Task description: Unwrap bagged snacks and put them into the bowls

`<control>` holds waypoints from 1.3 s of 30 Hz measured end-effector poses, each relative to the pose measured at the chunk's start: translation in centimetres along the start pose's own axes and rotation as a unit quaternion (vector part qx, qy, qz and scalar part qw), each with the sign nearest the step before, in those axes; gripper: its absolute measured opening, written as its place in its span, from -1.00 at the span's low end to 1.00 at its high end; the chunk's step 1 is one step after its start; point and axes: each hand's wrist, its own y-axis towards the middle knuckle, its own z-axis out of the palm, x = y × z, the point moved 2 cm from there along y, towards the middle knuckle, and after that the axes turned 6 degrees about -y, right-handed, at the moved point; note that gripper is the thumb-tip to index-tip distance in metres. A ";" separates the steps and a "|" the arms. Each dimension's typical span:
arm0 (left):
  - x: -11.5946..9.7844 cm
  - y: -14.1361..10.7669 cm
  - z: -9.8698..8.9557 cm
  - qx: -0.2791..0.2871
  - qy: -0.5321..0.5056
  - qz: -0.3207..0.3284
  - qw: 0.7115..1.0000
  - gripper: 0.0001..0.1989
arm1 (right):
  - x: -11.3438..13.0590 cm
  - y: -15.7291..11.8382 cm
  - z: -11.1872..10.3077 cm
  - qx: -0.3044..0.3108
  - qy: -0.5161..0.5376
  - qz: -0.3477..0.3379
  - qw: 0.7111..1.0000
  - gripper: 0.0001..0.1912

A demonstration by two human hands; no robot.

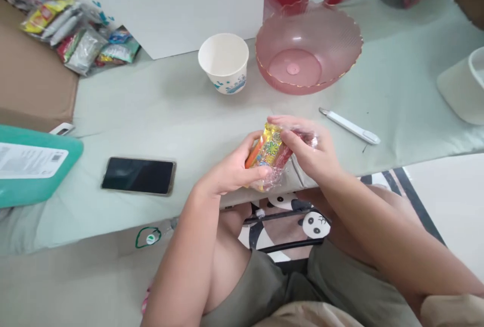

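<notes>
Both hands hold a clear plastic bag of small wrapped snacks [271, 153], yellow, orange and dark red, over the front edge of the table. My left hand [236, 168] wraps its left side, thumb across the lower front. My right hand [313, 148] grips the right side, with the thumb pressed on the wrapping near the top. Whether the bag is torn open cannot be made out. A white utility knife [351, 126] lies just right of my right hand. Beyond the hands stand a white paper cup [229, 72] and a pink translucent bowl [308, 72] with a scalloped gold rim.
A black phone [138, 176] lies at left, near a green container [34, 166] with a white label. Several snack packets [81, 40] lie at the back left by a cardboard box [34, 75]. A large white box [181, 4] stands behind the cup. At right is a white container [463, 87].
</notes>
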 end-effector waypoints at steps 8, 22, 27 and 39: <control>1.1 3.1 1.9 -0.037 0.019 0.057 0.998 0.01 | -0.8 -0.7 -2.5 -0.161 -0.232 -0.072 0.957 -0.71; 1.8 3.8 1.2 0.014 0.215 0.220 0.951 -0.43 | -1.5 -1.8 -1.8 -0.056 -0.247 -0.164 0.954 -0.55; 1.2 3.3 -0.1 -0.067 0.260 0.216 0.939 -0.61 | -1.2 -1.4 -2.5 0.016 -0.218 -0.133 0.967 -0.55; 1.8 3.3 -2.1 -0.186 0.258 0.296 0.901 -0.48 | -5.0 -1.3 -10.9 -0.055 -0.542 0.097 0.833 -0.66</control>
